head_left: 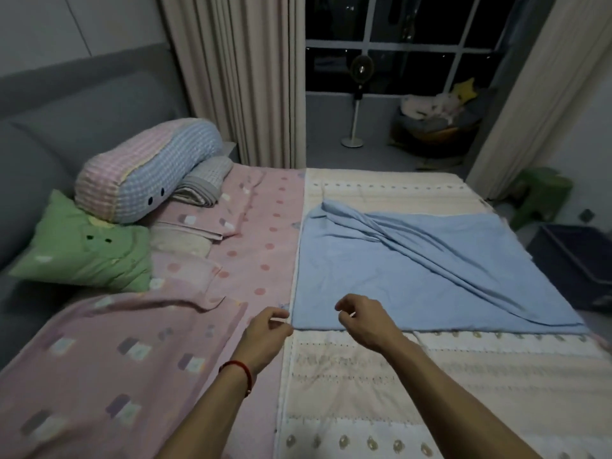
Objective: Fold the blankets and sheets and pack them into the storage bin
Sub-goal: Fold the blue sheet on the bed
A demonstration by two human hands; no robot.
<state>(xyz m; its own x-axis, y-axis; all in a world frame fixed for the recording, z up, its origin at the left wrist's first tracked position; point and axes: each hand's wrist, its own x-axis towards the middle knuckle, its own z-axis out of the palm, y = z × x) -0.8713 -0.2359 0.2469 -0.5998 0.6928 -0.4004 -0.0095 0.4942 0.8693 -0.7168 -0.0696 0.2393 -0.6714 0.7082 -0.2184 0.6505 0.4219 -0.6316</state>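
Sitting beside the bed's right edge: dark storage bin (576, 256), contents unclear. Hovering loosely curled, holding nothing, at blue sheet (430, 270) corner: left hand (265, 329), right hand (361, 319).

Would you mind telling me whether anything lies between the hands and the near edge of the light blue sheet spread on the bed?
Nothing visible does. The left hand and right hand, fingers loosely curled and holding nothing, hover at the near left corner of the light blue sheet, which lies spread and wrinkled on the cream patterned bedcover.
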